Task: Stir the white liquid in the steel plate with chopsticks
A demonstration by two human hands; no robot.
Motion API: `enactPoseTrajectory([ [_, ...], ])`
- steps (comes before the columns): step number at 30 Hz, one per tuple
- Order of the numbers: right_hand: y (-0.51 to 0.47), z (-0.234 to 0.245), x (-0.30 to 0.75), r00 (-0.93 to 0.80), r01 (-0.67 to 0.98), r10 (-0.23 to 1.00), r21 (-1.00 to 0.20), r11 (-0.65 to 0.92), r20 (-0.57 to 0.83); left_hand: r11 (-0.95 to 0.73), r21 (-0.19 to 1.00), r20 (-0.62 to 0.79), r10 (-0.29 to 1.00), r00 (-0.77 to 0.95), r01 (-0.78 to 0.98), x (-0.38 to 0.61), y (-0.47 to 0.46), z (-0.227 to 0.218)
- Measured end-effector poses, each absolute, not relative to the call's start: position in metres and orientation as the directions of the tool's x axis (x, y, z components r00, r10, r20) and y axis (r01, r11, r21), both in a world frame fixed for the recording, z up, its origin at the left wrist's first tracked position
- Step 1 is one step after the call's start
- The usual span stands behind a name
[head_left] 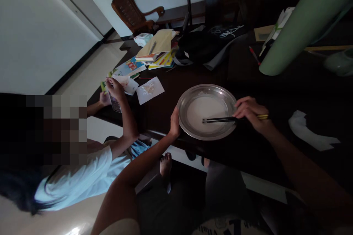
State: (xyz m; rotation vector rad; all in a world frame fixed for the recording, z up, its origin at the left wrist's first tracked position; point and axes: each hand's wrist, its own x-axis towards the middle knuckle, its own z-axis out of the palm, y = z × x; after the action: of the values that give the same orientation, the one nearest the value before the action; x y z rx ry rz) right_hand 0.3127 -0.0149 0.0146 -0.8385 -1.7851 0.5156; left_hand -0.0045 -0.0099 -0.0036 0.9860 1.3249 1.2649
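A round metal dish (185, 125) rests on the dark table, holding a milky white liquid (205, 108). My left hand (174, 122) grips the dish by its left rim. In my right hand (250, 112), at the dish's right side, is a pair of black chopsticks (220, 119) with gold-coloured ends. Their tips dip into the liquid near the middle of the dish. Some of my left fingers are hidden behind the rim.
Left of me a person in a white shirt (93, 169) holds a phone (115, 102). Small sticks lie on white paper (154, 94). Books and an envelope (158, 42), a black bag (198, 46), a green flask (300, 29) and a crumpled tissue (306, 130) are around the table.
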Motion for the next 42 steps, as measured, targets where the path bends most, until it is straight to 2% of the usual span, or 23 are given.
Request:
enactPoseTrajectory([
  [2, -0.015, 0.015, 0.310, -0.251, 0.375, 0.751, -0.654, 0.657, 0.611, 0.074, 0.995, -0.085, 0.981, -0.176, -0.067, -0.004, -0.010, -0.005],
  [4, -0.014, 0.016, 0.311, -0.189, 0.425, 0.757, -0.643, 0.637, 0.625, 0.052, 0.997, -0.062, 0.981, -0.185, -0.060, -0.004, -0.010, -0.006],
  [8, -0.013, 0.018, 0.317, -0.027, 0.327, 0.754, -0.708, 0.627, 0.656, 0.032, 0.998, -0.041, 0.984, -0.171, -0.053, -0.002, -0.011, -0.002],
  [11, -0.014, 0.017, 0.312, -0.173, 0.303, 0.760, -0.701, 0.646, 0.626, 0.041, 0.998, -0.047, 0.983, -0.176, -0.039, -0.002, -0.012, -0.001],
  [14, -0.015, 0.016, 0.308, -0.275, 0.387, 0.757, -0.652, 0.652, 0.593, 0.054, 0.998, -0.061, 0.984, -0.169, -0.044, -0.002, -0.011, -0.002],
  [17, -0.013, 0.015, 0.316, -0.119, 0.404, 0.768, -0.675, 0.617, 0.630, 0.057, 0.997, -0.064, 0.984, -0.165, -0.049, -0.002, -0.010, -0.003],
  [20, -0.012, 0.016, 0.322, 0.011, 0.316, 0.770, -0.733, 0.603, 0.638, 0.045, 0.997, -0.053, 0.985, -0.161, -0.057, -0.002, -0.010, -0.004],
  [24, -0.013, 0.016, 0.314, -0.209, 0.326, 0.783, -0.713, 0.621, 0.586, 0.055, 0.996, -0.065, 0.983, -0.173, -0.065, -0.003, -0.010, -0.007],
  [26, -0.013, 0.016, 0.310, -0.236, 0.389, 0.780, -0.679, 0.623, 0.580, 0.049, 0.996, -0.061, 0.983, -0.176, -0.071, -0.003, -0.010, -0.007],
  [28, -0.012, 0.017, 0.311, -0.141, 0.403, 0.773, -0.677, 0.616, 0.619, 0.038, 0.997, -0.050, 0.982, -0.181, -0.070, -0.002, -0.010, -0.006],
  [31, -0.012, 0.017, 0.315, 0.007, 0.306, 0.761, -0.726, 0.616, 0.648, 0.033, 0.998, -0.044, 0.978, -0.206, -0.058, -0.001, -0.010, -0.003],
  [34, -0.013, 0.016, 0.314, -0.113, 0.274, 0.780, -0.736, 0.620, 0.615, 0.050, 0.997, -0.060, 0.975, -0.212, -0.054, 0.000, -0.010, 0.000],
  [37, -0.014, 0.015, 0.310, -0.240, 0.390, 0.789, -0.688, 0.612, 0.566, 0.055, 0.997, -0.065, 0.978, -0.200, -0.054, 0.000, -0.010, -0.001],
  [39, -0.013, 0.016, 0.312, -0.180, 0.428, 0.790, -0.676, 0.600, 0.586, 0.046, 0.998, -0.054, 0.982, -0.182, -0.046, -0.001, -0.010, -0.002],
  [42, -0.012, 0.018, 0.317, 0.010, 0.327, 0.765, -0.725, 0.606, 0.644, 0.030, 0.999, -0.034, 0.988, -0.153, -0.028, -0.002, -0.010, -0.002],
])
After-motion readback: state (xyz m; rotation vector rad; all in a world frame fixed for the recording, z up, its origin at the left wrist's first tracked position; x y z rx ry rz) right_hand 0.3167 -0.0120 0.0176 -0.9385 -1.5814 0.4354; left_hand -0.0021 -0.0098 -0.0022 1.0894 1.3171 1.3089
